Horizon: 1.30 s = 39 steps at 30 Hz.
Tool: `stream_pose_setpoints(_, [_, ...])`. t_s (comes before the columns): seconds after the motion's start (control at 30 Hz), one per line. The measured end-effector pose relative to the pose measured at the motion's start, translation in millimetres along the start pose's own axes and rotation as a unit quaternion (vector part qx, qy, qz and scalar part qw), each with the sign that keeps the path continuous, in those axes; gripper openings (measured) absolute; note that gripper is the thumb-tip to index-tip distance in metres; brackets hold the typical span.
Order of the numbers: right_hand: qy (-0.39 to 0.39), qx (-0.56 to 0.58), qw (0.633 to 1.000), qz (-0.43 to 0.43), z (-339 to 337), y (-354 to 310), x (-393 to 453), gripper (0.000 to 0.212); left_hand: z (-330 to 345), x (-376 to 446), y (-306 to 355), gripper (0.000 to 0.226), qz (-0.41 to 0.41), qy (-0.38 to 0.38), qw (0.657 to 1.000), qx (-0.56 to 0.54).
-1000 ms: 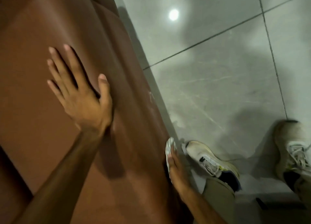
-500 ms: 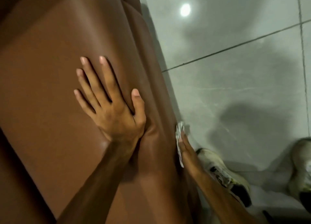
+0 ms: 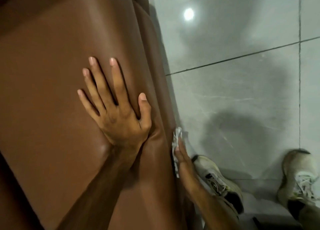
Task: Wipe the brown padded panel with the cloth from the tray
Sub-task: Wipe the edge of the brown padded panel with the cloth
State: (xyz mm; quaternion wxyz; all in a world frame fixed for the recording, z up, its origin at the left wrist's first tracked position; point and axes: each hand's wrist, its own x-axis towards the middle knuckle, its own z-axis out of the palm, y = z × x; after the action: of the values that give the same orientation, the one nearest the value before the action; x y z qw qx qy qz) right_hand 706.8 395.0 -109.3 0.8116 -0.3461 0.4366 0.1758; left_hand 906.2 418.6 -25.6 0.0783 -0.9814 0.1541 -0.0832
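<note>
The brown padded panel (image 3: 52, 91) fills the left half of the head view, glossy and smooth. My left hand (image 3: 116, 108) lies flat on its top face, fingers spread, thumb along the rounded right edge. My right hand (image 3: 183, 159) presses a white crumpled cloth (image 3: 176, 139) against the panel's right side face, low down near the floor. Only the cloth's upper end and a strip along my fingers show; the rest is hidden under the hand. No tray is in view.
Grey glossy floor tiles (image 3: 242, 100) with dark grout lines lie to the right of the panel. My two worn light sneakers (image 3: 218, 179) (image 3: 299, 176) stand on the floor at the bottom right, the nearer one just beside my right hand.
The view has shifted, so the panel and my left hand sit further right in the frame. My right hand with the cloth has slid up along the panel's side edge.
</note>
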Motion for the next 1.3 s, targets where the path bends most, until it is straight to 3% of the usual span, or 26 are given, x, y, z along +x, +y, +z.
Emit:
stream_pose_setpoints(0.07, [-0.012,-0.048,0.997,-0.057,20,-46,28,0.064,2,-2,-1,0.076,0.001,-0.003,1.0,-0.002])
stream_pose_setpoints(0.17, [-0.031,-0.157,0.959,-0.235,47,-106,115,0.059,7,-3,-3,0.077,0.004,0.013,1.0,-0.011])
stream_pose_setpoints(0.2, [-0.015,-0.153,0.956,-0.251,44,-107,144,0.057,10,-4,-3,0.077,0.004,0.018,1.0,-0.015])
stream_pose_setpoints(0.33, [0.043,-0.091,0.993,-0.062,9,-52,134,0.057,6,-3,-1,0.077,-0.003,0.012,1.0,-0.002])
stream_pose_setpoints(0.4, [0.024,-0.088,0.995,-0.035,3,-30,87,0.062,3,-2,-1,0.077,-0.004,-0.003,1.0,-0.002])
stream_pose_setpoints(0.5, [-0.016,-0.123,0.988,-0.094,28,-76,70,0.059,4,1,-2,0.076,-0.001,-0.014,1.0,-0.002])
stream_pose_setpoints(0.63, [-0.029,-0.182,0.952,-0.246,64,-151,162,0.064,6,-5,-3,0.076,0.009,0.006,1.0,-0.013])
stream_pose_setpoints(0.77, [-0.016,-0.134,0.977,-0.163,42,-123,193,0.066,8,-3,-2,0.075,0.008,0.011,1.0,-0.001])
stream_pose_setpoints(0.83, [0.008,-0.122,0.989,-0.082,22,-77,151,0.064,3,-3,0,0.075,0.001,0.004,1.0,0.007])
stream_pose_setpoints(0.9, [0.011,-0.093,0.995,-0.019,0,-31,82,0.075,-4,-1,2,0.075,-0.002,-0.009,1.0,0.006])
stream_pose_setpoints(0.97, [-0.005,-0.075,0.997,0.011,-13,15,23,0.075,-8,2,2,0.077,-0.01,-0.034,0.999,0.014])
stream_pose_setpoints(1.07, [0.004,-0.158,0.987,-0.008,-15,37,-34,0.057,-26,-32,0,0.084,-0.005,-0.106,0.994,0.003])
stream_pose_setpoints(1.17, [-0.021,-0.209,0.977,-0.044,-6,-1,-23,0.054,-49,-132,-7,0.088,0.007,-0.158,0.987,-0.013])
stream_pose_setpoints(1.3, [-0.014,-0.192,0.977,-0.086,-10,3,26,0.056,-43,-191,-12,0.084,-0.005,-0.136,0.991,0.005])
